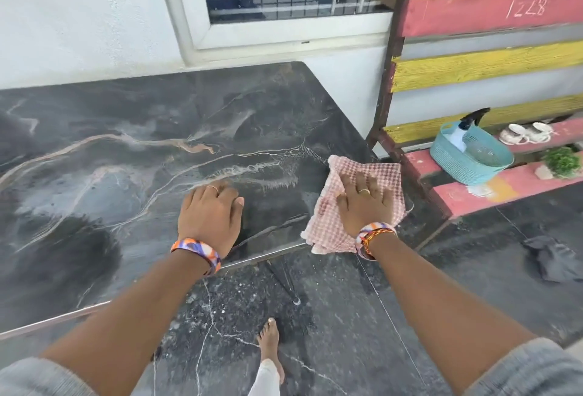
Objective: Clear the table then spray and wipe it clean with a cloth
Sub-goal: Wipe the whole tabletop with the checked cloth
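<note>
R hand [366, 203] flat on the pink checked cloth [328, 231], fingers spread, pressing it onto the counter [126, 130] at the near right corner, one edge hanging off. L hand [209, 212] open, palm down, bracing just left of it, holding nothing. Unwiped marble stretches left and away from the cloth, so R hand's nearer. Cloth's crumpled, looks damp. Spray bottle [463, 129] parked in the teal basket [467, 162].

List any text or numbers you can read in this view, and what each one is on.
"1228", or close to it, chalked in white on the top red slat of the bench; the last digits are rough.

Spray bottle in the blue basket: no label readable.

Wristbands, cloth and table: patterns only, no text.
</note>
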`<state>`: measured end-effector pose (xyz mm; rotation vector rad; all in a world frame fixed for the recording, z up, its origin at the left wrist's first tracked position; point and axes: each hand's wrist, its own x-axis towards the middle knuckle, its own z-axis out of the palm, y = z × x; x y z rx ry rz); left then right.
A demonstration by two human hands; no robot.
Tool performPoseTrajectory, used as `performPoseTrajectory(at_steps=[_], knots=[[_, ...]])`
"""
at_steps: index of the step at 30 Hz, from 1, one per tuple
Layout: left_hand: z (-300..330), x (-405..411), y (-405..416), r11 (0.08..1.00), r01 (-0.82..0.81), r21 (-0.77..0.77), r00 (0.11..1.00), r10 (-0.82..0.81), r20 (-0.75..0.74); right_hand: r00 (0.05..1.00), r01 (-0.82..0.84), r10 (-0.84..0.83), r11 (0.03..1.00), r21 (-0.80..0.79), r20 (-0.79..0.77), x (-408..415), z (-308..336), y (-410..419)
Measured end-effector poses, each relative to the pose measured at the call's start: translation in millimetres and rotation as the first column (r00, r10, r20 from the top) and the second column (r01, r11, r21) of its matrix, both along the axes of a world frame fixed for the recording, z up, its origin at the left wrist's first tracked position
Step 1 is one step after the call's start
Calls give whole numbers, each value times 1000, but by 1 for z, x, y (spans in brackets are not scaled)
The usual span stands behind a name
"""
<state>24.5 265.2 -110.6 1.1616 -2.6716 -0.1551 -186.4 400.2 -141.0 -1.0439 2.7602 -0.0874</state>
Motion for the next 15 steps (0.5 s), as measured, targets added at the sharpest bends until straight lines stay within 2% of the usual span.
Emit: performPoseTrajectory(at_steps=[2, 6, 11, 13, 15], knots=[[-6, 15, 2, 998, -63, -20, 998, 63, 28, 993, -120, 120, 993, -3, 0, 25, 0, -16], [-17, 42, 1, 974, -228, -8, 972, 227, -56, 941, -336, 337, 941, -45, 25, 77, 1, -50], [-18, 63, 5, 934, -357, 33, 924, 358, -137, 751, -657, 660, 748, -91, 5, 144, -1, -74], [-14, 63, 4, 933, -358, 32, 922, 359, -146, 695, -716, 719, 691, -94, -8, 148, -3, -66], [-11, 56, 3, 940, -340, 30, 931, 341, -132, 679, -733, 733, 675, -86, -30, 133, -5, -48]])
